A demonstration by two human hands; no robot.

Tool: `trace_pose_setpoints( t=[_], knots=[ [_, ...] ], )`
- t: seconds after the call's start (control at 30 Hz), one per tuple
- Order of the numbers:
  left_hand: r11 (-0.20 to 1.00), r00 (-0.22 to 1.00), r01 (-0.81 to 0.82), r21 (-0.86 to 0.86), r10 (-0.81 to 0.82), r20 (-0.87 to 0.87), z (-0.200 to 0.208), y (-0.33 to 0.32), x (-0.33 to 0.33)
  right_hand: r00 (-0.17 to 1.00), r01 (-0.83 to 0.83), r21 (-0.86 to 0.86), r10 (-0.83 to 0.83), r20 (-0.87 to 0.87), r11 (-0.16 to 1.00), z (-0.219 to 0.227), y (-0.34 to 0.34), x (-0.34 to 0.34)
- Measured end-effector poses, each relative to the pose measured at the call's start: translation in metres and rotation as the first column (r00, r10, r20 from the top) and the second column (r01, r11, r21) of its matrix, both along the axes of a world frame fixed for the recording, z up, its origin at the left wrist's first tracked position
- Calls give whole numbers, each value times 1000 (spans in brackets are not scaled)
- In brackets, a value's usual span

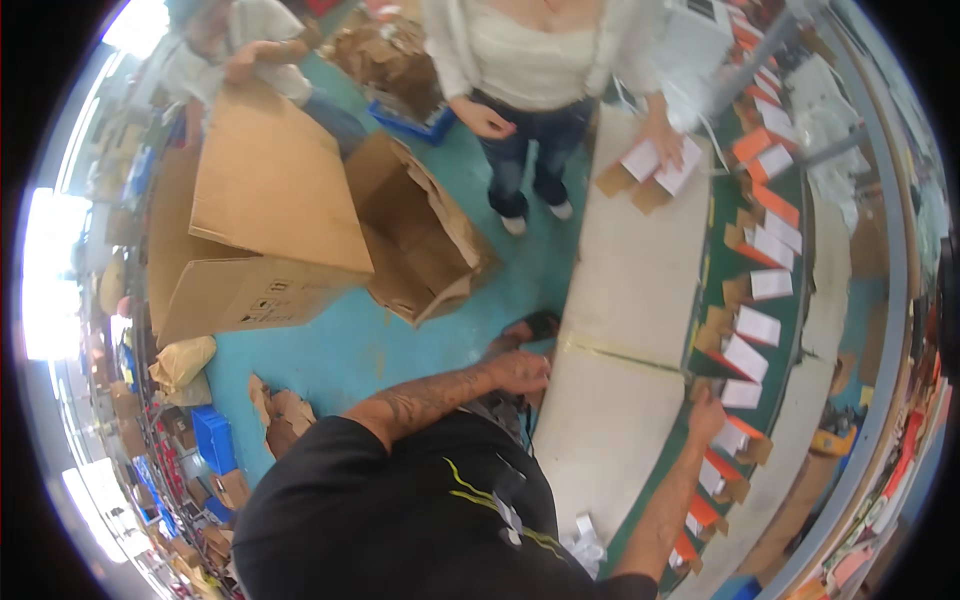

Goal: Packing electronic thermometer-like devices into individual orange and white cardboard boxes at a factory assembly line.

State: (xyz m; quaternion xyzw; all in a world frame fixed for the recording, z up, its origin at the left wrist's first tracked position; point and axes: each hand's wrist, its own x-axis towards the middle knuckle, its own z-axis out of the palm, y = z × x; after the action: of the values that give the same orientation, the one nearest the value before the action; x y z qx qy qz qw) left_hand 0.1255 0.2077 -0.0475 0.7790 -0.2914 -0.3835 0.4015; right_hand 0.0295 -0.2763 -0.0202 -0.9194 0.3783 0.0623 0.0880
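Note:
My right hand [707, 418] reaches over the green conveyor belt [712, 290], its fingers closed at the brown flap of a small white box [741, 394]. My left hand [523, 372] is curled beside the near edge of the pale worktop [620, 415]; whatever its fingers hold, if anything, is hidden. Along the belt stand several small orange and white boxes [752, 326] with brown flaps. Across from me, a co-worker's hand [664, 140] rests on two white boxes [678, 168] on the worktop.
A large cardboard carton [270, 190] and another open carton [425, 240] stand on the blue-green floor to the left. A second person is behind the large one. Crumpled brown paper [385, 55] fills a blue crate [415, 122]. Clear plastic [585, 545] lies near my body.

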Motion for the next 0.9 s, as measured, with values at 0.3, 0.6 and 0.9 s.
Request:
trace_pose_setpoints(
  t=[0.3, 0.6, 0.9],
  knots=[
    [988, 995, 25, -155, -9, 100, 56, -38, -5, 900, -24, -29, 34, 434, 999, 147, 78, -65],
    [707, 830, 506, -495, -243, 501, 135, -121, -43, 923, -352, 118, 323, 210, 929, 206, 215, -161],
    [279, 283, 939, -200, -959, -11, 142, -112, -135, 835, -502, 318, 355, 420, 804, 195, 284, -246]
  ],
)
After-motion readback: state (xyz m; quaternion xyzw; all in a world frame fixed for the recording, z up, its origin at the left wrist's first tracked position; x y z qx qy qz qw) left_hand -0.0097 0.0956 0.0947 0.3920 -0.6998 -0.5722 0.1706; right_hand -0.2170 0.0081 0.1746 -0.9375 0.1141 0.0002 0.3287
